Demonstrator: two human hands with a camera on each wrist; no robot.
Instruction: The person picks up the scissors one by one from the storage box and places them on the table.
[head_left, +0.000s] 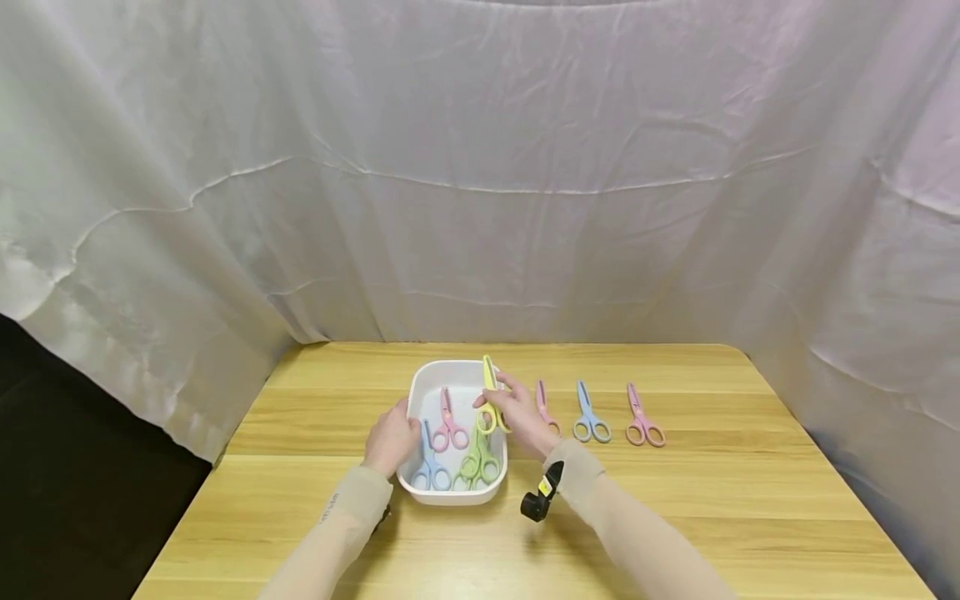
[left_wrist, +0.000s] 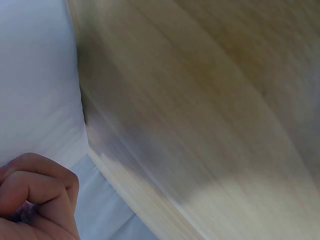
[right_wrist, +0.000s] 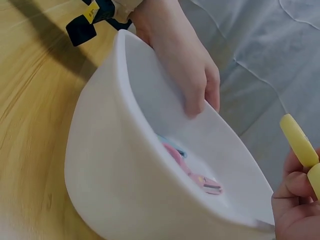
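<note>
My left hand (head_left: 393, 437) grips the left wall of a white plastic tub (head_left: 452, 498), its thumb over the rim. Above the tub's right side, my right hand (head_left: 522, 417) pinches yellow scissors (head_left: 490, 375), blades pointing away from me. In the right wrist view, the yellow handle (right_wrist: 299, 142) sticks out of the fingers, beyond the tub's rim. Inside the tub lie pink scissors (head_left: 446, 404), blue scissors (head_left: 427, 442) and green scissors (head_left: 480, 458); overlapping green handles make their number unclear. The left wrist view shows curled fingers (left_wrist: 45, 185) at the white wall.
To the right of the tub, on the wooden table (head_left: 712, 500), lie pink scissors (head_left: 542, 396) partly covered by my right hand, blue scissors (head_left: 585, 404) and another pair of pink scissors (head_left: 637, 404). A pale curtain (head_left: 480, 233) hangs behind the table and along its sides.
</note>
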